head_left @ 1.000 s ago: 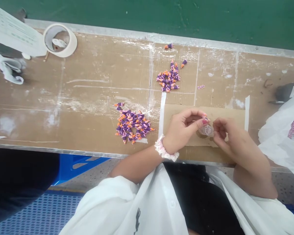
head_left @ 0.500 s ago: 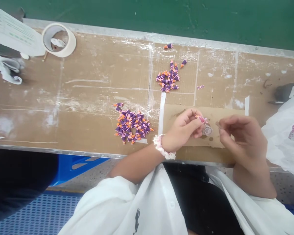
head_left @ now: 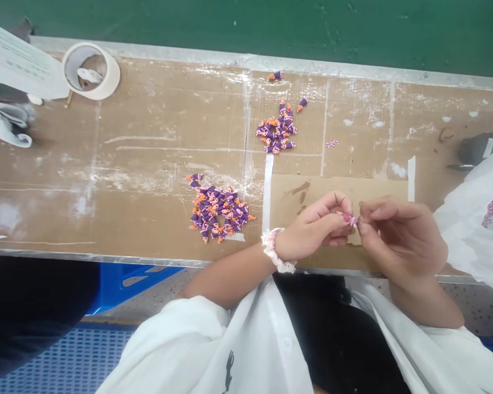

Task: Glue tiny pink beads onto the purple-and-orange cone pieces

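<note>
Over the taped-down brown card (head_left: pixel 378 189), my left hand (head_left: pixel 310 232) is closed in a pinch on a small pink-and-orange figurine (head_left: pixel 347 218), mostly covered by the fingers. A light pink end pokes out toward the right. My right hand (head_left: pixel 406 241) is closed too, thumb and forefinger together right beside that end, on something thin and too small to name. To the left lies a pile of small purple figurines (head_left: pixel 219 208) with orange tops and pink trim. A smaller group of the same figurines (head_left: pixel 276 131) sits farther back.
Tape roll (head_left: pixel 114 71) and a printed sheet (head_left: pixel 20 60) are at the back left. Small pink-and-white pieces (head_left: pixel 332 144) lie behind the card. On the right are a white plastic bag (head_left: pixel 472 219) with pink bits and a dark object (head_left: pixel 479 148). A blue stool (head_left: pixel 115 284) stands below the table's edge.
My hands have come together, so the right fingertips now meet the figurine's end. The left hand shifted slightly right and down. A clear round piece seen beside it earlier is now hidden.
</note>
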Demonstrator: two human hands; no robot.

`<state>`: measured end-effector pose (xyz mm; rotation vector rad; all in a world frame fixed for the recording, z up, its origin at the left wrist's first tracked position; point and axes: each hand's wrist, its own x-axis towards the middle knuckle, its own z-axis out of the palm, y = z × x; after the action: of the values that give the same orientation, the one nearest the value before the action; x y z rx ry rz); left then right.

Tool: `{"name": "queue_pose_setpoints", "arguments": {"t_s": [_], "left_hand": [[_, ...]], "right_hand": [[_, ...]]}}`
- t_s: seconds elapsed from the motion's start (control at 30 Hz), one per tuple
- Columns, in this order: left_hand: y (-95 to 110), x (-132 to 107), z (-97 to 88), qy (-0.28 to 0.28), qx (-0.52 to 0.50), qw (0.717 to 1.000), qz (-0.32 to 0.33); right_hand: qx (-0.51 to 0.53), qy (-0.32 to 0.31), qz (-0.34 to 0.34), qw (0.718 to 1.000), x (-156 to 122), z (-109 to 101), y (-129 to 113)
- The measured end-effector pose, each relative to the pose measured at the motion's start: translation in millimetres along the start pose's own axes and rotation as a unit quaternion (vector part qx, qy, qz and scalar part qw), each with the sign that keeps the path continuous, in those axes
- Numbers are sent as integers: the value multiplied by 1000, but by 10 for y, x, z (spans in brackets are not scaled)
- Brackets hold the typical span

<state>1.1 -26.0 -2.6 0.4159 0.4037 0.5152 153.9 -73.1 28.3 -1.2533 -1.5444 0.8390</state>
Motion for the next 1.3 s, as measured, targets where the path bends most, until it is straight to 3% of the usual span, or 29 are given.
{"name": "queue_pose_setpoints", "arguments": {"t_s": [0.23, 0.5, 0.93, 1.3], "left_hand": [[-23, -9, -38, -26, 55, 998, 29], [15, -49, -62, -39, 209, 973, 92], [-23, -59, -14, -52, 80, 994, 47], [-23, -51, 20, -45, 53, 995, 71]], "right_hand": [[-16, -23, 19, 999, -20, -2, -32], [-1, -22, 119, 993, -114, -13, -132], [93, 11, 161, 982, -76, 29, -225], [84, -3, 103, 991, -57, 15, -167]]}}
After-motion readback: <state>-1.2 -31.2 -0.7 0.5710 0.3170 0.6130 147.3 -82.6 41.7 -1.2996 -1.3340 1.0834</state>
